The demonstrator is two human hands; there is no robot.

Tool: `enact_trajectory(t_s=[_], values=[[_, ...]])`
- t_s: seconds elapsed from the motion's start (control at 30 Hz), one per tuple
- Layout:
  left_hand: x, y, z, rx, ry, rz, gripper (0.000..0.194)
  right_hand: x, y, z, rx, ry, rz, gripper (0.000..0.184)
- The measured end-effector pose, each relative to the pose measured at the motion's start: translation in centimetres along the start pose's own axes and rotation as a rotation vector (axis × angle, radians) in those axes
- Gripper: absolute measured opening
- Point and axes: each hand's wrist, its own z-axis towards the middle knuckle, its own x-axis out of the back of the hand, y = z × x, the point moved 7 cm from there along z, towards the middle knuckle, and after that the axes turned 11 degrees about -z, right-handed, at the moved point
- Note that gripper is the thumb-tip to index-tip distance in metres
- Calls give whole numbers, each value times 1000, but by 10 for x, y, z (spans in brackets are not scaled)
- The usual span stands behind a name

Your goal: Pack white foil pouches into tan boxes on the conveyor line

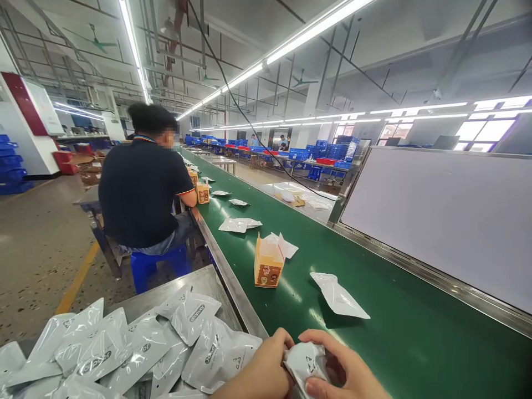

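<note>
A white plastic pouch (pixel 305 363) with a dark triangular mark is in my hands at the bottom of the head view, over the near edge of the green conveyor belt (pixel 415 332). My right hand (pixel 338 366) grips it from the right, thumb in front and fingers over the top. On its left side my left hand (pixel 274 360) is closed against the pouch, its fingertips mostly hidden. Just beyond my hands lies another white pouch (pixel 341 296) on the belt. An open yellow and brown carton (pixel 268 263) stands upright on the belt, flaps raised.
Many printed white pouches (pixel 145 343) are heaped on a metal table (pixel 199 282) at left. A person (pixel 145 183) sits on a blue stool (pixel 160 269) beside the belt. More pouches (pixel 235 224) and cartons (pixel 203 193) line the belt. A tilted white panel (pixel 440 216) borders its right side.
</note>
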Motion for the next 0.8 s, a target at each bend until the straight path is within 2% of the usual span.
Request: enact_trajectory(t_s=[0.07,0.1,0.13,0.2,0.27,0.33,0.4,0.5,0.6,0.7,0.8], values=[[13,6,-1,18,-124,9,71,17,-9,6,-14,103,-16,49],[27,14,0,-27,-123,33,83,30,-17,8,-16,201,-24,49],[47,23,5,-92,-47,54,89,45,-28,9,-2,327,-37,48],[96,36,18,-186,253,17,92,74,-57,13,75,602,-105,43],[124,45,38,-289,418,-23,110,89,-91,23,243,835,-281,36],[128,49,64,-391,415,-55,130,87,-117,42,451,980,-518,32],[119,49,89,-453,356,-100,130,73,-123,68,578,1014,-712,27],[99,45,111,-484,297,-130,106,57,-104,103,529,905,-879,19],[85,42,111,-480,337,-120,86,50,-84,112,406,709,-1052,15],[74,44,97,-489,394,-71,81,45,-77,102,357,383,-1194,17],[60,51,82,-531,399,2,77,39,-71,88,289,67,-1272,30]])
